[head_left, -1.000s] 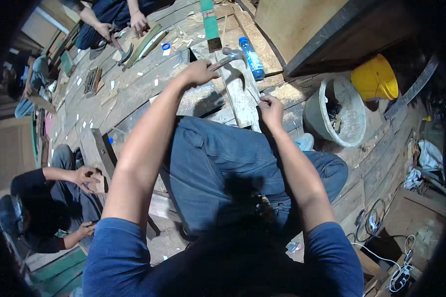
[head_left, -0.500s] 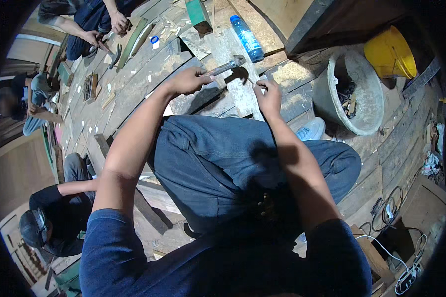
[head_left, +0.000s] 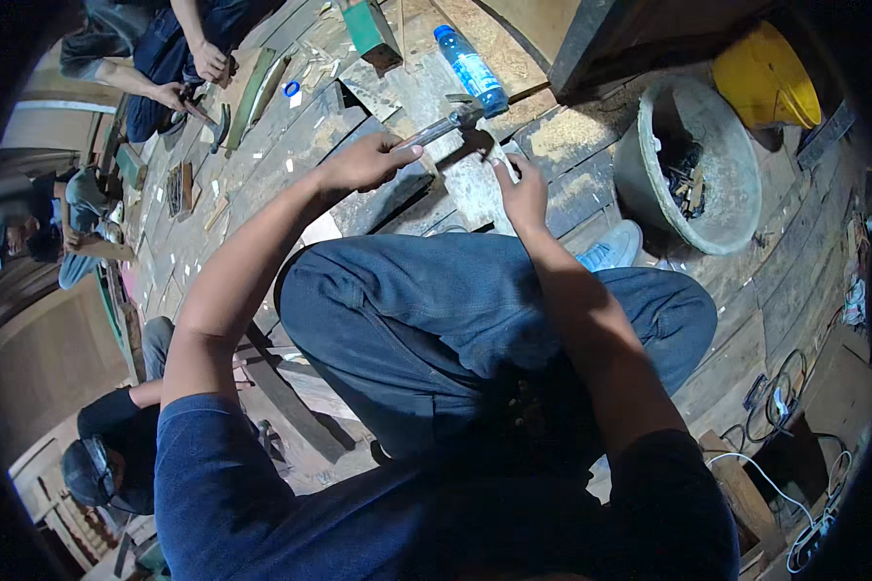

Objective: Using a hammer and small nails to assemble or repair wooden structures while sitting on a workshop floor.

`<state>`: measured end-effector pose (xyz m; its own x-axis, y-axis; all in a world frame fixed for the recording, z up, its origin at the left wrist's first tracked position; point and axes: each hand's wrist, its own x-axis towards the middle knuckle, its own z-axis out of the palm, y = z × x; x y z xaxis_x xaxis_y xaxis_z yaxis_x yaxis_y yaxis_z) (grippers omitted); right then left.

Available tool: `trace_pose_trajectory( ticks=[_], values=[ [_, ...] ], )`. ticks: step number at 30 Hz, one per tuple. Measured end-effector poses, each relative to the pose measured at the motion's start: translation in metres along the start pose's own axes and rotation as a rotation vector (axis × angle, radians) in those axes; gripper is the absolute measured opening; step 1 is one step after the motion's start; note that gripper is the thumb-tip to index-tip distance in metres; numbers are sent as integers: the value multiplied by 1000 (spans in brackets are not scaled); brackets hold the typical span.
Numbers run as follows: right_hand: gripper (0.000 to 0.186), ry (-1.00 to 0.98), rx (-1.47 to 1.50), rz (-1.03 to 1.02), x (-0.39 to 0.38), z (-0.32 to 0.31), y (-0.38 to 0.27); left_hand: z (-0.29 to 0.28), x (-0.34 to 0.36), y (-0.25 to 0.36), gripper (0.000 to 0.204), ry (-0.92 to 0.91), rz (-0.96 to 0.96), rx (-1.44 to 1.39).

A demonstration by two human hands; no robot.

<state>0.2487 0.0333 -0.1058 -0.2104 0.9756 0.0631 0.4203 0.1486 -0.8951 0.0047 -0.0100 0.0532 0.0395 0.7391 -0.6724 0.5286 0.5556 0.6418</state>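
Observation:
My left hand [head_left: 368, 163] is wrapped round the handle of a claw hammer [head_left: 440, 128]. Its metal head hangs over a pale, worn board [head_left: 471, 194] lying in front of my knees, and casts a shadow on it. At the board's right edge, just beyond the hammer head, my right hand [head_left: 525, 192] has thumb and finger pinched together. Whatever sits in that pinch is too small to make out. Past the hammer head lies a blue-capped plastic bottle [head_left: 472, 72] on its side.
A grey tub [head_left: 639, 174] with scraps inside stands to the right, beside a yellow bucket [head_left: 763, 77]. A green block [head_left: 368, 35] lies at the far side. Co-workers sit along the left; one holds another hammer [head_left: 221, 128]. Cables [head_left: 783, 399] lie at the lower right.
The view has shifted slightly. My left hand still grips the hammer, its head close over the board, and my right hand keeps its pinch at the board's edge.

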Motion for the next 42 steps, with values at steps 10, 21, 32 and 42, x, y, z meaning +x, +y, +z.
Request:
trace_pose_trajectory(
  ticks=[10,21,32,42],
  values=[
    [31,52,3,-18,0,-2,-2,21,-3,-13,49,234,244,383],
    [33,61,-9,-48,0,0,-6,26,-6,-8,51,225,229,404],
    [35,57,8,-41,-3,-1,-13,25,6,-18,53,220,145,441],
    [33,18,-13,20,1,-1,-18,14,-3,-30,48,191,241,407]
  ],
)
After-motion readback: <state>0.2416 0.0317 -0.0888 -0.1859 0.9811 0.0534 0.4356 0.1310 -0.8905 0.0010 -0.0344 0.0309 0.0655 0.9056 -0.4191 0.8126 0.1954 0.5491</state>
